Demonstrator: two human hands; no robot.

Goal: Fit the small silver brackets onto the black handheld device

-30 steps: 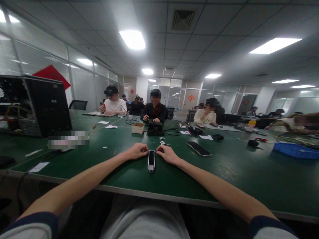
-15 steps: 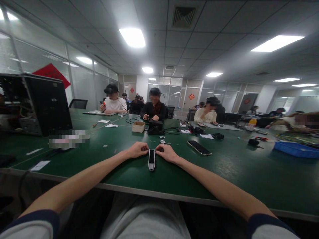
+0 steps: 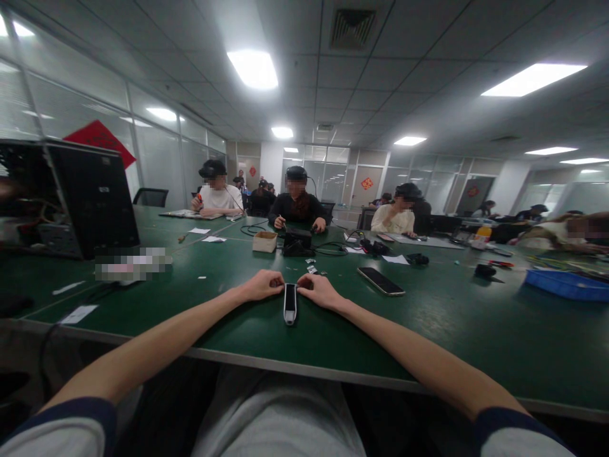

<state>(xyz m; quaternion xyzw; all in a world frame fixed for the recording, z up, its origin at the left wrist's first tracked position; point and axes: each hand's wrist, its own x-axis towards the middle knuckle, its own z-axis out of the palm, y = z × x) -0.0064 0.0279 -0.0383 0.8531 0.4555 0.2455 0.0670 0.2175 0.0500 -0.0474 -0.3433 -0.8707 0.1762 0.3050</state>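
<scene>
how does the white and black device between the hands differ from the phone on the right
The device is narrow with a white casing; the phone is wider with a thin pale edge. The device points toward the person, while the phone lies slanted. The left hand and right hand flank the device's far end; the phone lies apart from both. Both have dark upper faces.

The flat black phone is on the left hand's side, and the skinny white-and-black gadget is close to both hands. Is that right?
Wrong side: the head view shows the flat black phone on the side of the right hand. The skinny white-and-black gadget is close to it and the left hand.
</scene>
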